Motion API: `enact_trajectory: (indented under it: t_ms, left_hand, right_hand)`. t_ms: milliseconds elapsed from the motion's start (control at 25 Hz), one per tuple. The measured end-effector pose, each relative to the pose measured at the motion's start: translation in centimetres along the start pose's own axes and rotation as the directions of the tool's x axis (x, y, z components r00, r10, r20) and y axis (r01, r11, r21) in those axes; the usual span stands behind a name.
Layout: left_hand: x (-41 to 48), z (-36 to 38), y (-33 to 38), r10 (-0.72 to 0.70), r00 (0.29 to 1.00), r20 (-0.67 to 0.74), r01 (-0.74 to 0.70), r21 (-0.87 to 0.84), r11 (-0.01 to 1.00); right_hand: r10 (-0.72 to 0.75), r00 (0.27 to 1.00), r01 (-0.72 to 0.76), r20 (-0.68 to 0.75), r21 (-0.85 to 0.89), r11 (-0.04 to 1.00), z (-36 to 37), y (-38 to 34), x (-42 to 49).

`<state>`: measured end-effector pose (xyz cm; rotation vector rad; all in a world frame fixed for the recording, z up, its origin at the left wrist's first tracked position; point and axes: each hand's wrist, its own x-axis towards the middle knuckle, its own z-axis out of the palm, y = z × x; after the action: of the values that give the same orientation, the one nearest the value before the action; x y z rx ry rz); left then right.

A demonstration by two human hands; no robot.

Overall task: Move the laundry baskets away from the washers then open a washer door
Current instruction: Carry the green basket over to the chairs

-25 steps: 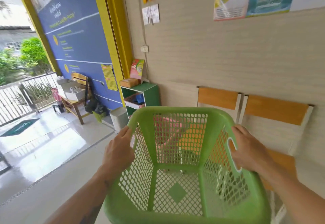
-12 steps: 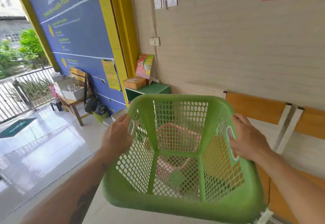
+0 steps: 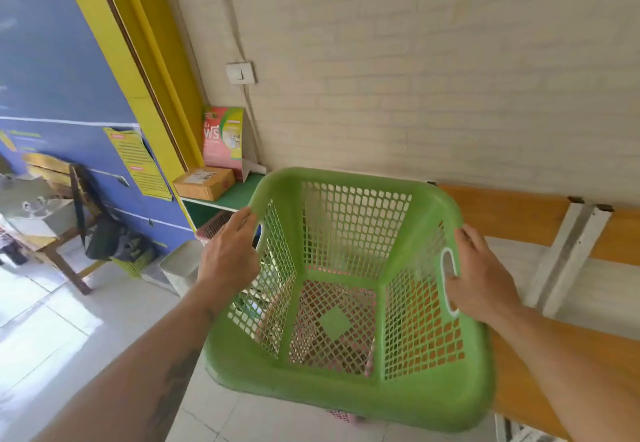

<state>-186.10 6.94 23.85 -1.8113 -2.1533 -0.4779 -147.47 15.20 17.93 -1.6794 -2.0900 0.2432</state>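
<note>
open floor (image 3: 52, 320) at lower left of frame, white tiles, widest room for moving is there. wall fills upper right, close. orange bench surface (image 3: 502, 213) runs along the right side, passing behind the basket's right edge. green shelf (image 3: 239, 195) with a cardboard box (image 3: 204, 183) on top sits just behind the basket's upper-left corner. white bin (image 3: 181, 265) on the floor near left of that.

green basket (image 3: 346, 396) at centre frame, held off the floor, tipped a bit, mouth toward the camera. it sits between both grips. left grip (image 3: 228, 254) on the left rim by the handle slot, fingers curled over the edge, holding the basket. right grip (image 3: 481, 278) on the right rim, thumb at the white-edged handle slot, fingers wrapped round the outside, holding the basket too.

basket look: green plastic, thick rounded rim, lattice mesh walls and bottom, solid diamond patch mid-bottom. pink basket (image 3: 341, 415) shows through the mesh below and peeks out under the near rim; cannot tell if they touch.
</note>
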Motion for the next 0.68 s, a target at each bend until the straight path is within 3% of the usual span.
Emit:
enact_trajectory:
  t_ms: [400, 680]
  left_hand:
    - [13.7, 13.9, -6.1, 0.145, 0.981, 0.132, -0.132, -0.102, 0.986]
    - [16.4, 30.0, -12.0, 0.266, 0.895, 0.359, -0.188, -0.238, 0.953]
  right_hand:
    - [0.151, 0.985, -0.149, 0.079, -0.036, 0.988, 10.8, -1.7, 9.4]
    - [0.344, 0.918, -0.308, 0.198, -0.189, 0.932, 21.6, -3.6, 10.8]
